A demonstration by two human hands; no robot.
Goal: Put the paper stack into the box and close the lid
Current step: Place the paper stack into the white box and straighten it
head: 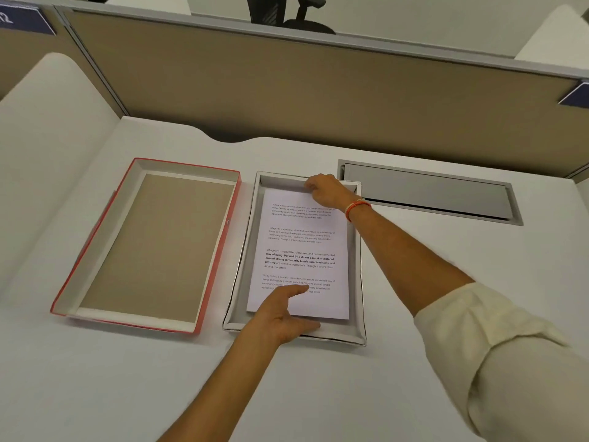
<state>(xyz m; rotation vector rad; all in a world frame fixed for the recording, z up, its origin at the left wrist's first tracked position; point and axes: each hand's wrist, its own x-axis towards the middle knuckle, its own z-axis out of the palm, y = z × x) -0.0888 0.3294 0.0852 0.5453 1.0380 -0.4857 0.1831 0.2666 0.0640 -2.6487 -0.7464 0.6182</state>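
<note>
- White paper stack (302,250) is lying flat inside the grey box (357,266), printed side up.
- Your left hand (287,314) is resting spread on the stack's near edge.
- Your right hand (325,189) is curling over the far edge, perhaps pinching it.
- Red-rimmed lid (143,244) is sitting upturned just left of the box on the desk (446,266).

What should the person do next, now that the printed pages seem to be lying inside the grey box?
Probably let go of the paper stack and reach for the red-edged lid. The stack already lies flat inside the box, with the right hand at its far edge and the left hand at its near edge. The lid lies open side up on the desk, left of the box.
</note>
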